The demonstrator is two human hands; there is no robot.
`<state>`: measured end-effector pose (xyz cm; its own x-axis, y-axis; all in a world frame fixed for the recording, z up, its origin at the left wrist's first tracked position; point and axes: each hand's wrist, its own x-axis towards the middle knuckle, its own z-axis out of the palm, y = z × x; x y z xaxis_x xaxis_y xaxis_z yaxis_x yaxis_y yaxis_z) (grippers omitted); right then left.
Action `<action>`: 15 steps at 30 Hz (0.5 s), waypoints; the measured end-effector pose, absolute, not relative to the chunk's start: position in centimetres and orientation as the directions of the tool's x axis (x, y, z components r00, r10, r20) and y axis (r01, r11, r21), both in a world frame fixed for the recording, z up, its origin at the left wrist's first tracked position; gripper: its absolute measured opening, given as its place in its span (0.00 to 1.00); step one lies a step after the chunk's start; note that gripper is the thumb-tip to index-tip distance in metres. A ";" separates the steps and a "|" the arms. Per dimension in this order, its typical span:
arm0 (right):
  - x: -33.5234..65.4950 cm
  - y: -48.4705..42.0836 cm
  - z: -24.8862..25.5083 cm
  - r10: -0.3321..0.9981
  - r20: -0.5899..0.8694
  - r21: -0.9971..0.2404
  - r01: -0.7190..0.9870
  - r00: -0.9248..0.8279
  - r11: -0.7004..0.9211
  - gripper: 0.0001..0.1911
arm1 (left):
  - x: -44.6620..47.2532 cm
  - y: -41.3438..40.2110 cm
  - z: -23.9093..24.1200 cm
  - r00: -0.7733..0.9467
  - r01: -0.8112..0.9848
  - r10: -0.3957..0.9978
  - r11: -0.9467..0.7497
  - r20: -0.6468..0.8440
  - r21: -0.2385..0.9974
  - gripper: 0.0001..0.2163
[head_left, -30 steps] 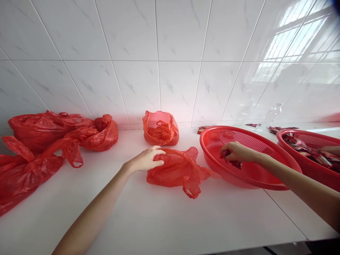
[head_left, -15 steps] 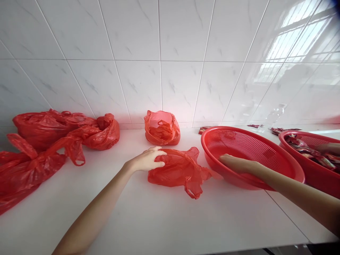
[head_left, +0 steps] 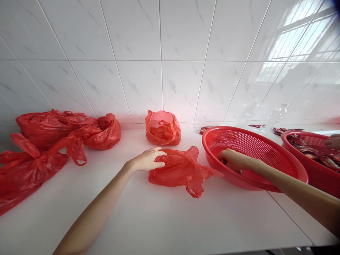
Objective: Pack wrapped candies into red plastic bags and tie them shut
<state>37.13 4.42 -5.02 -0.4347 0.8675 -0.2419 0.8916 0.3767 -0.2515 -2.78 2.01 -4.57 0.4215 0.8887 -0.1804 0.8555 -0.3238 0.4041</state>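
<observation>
On the white counter lies a thin red plastic bag (head_left: 176, 170), its mouth facing left and its handles spread to the right. My left hand (head_left: 151, 158) grips the rim of its mouth, thumb apart from the fingers. Inside a red perforated basket (head_left: 265, 152) is my right hand (head_left: 232, 158), its fingers curled down near the basket's left wall. Small dark bits show beside and under those fingers. What they hold is mostly hidden by the hand and the rim.
Knotted red bags (head_left: 53, 131) lie at the left. Against the tiled wall stands an open red bag (head_left: 163, 129). A second red basket (head_left: 316, 173) at the right holds wrapped packets (head_left: 308, 150), with another person's hand (head_left: 333, 141) over it. Behind it is a clear bottle (head_left: 278, 115).
My right hand has lifted slightly in the basket, and dark bits now show at its fingers. My left hand keeps its hold on the bag. The other person's hand has risen.
</observation>
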 end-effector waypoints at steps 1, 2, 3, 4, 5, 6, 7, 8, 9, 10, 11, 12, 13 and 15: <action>37.3 4.8 -4.5 0.880 -0.216 -0.270 0.892 -0.423 0.362 0.04 | -2.8 2.0 -4.5 0.421 0.855 0.889 -0.324 -0.178 0.405 0.28; 37.5 5.0 -3.8 0.897 -0.189 -0.310 0.891 -0.400 0.332 0.03 | -2.8 2.0 -4.5 0.421 0.854 0.890 -0.325 -0.175 0.406 0.28; 37.6 5.1 -2.9 0.915 -0.165 -0.371 0.883 -0.368 0.288 0.03 | -2.8 2.0 -4.4 0.421 0.853 0.891 -0.326 -0.170 0.408 0.28; 37.6 5.1 -1.8 0.930 -0.146 -0.451 0.859 -0.338 0.242 0.02 | -2.8 2.0 -4.4 0.422 0.851 0.892 -0.328 -0.164 0.410 0.27; 37.4 5.0 -0.7 0.940 -0.130 -0.534 0.821 -0.314 0.200 0.04 | -2.8 2.0 -4.4 0.426 0.847 0.891 -0.331 -0.159 0.415 0.27; 36.9 4.8 0.5 0.945 -0.102 -0.606 0.772 -0.311 0.189 0.06 | -2.8 2.0 -4.3 0.430 0.842 0.889 -0.334 -0.155 0.423 0.27; 36.2 4.4 1.7 0.941 -0.045 -0.663 0.715 -0.334 0.222 0.08 | -2.9 2.0 -4.3 0.432 0.838 0.889 -0.334 -0.153 0.431 0.26; 35.2 4.1 2.8 0.933 0.009 -0.701 0.663 -0.360 0.263 0.10 | -2.9 1.9 -4.3 0.425 0.839 0.892 -0.323 -0.156 0.438 0.26; 33.9 3.7 3.7 0.922 0.049 -0.726 0.620 -0.384 0.297 0.12 | -2.8 1.8 -4.3 0.408 0.844 0.899 -0.303 -0.162 0.444 0.25; 32.5 3.4 4.4 0.907 0.067 -0.738 0.591 -0.416 0.326 0.14 | -2.8 1.8 -4.3 0.388 0.849 0.906 -0.278 -0.172 0.449 0.25; 30.9 3.1 4.7 0.881 0.061 -0.744 0.567 -0.469 0.353 0.14 | -2.7 1.7 -4.3 0.371 0.853 0.910 -0.256 -0.184 0.454 0.24; 29.2 3.0 4.8 0.849 0.046 -0.750 0.543 -0.526 0.377 0.12 | -2.5 1.6 -4.3 0.362 0.855 0.912 -0.241 -0.195 0.459 0.24; 27.6 3.1 4.6 0.828 0.030 -0.747 0.538 -0.560 0.391 0.11 | -2.4 1.6 -4.3 0.356 0.856 0.912 -0.230 -0.204 0.463 0.24; 24.4 3.5 3.4 0.785 0.016 -0.701 0.553 -0.619 0.450 0.07 | -2.1 1.5 -4.4 0.340 0.864 0.916 -0.213 -0.215 0.456 0.27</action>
<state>24.42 3.47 3.43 -0.6191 0.7851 0.0157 0.5535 0.4505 -0.7005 -2.08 1.49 -4.40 0.3396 0.9157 -0.2150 0.8640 -0.2134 0.4561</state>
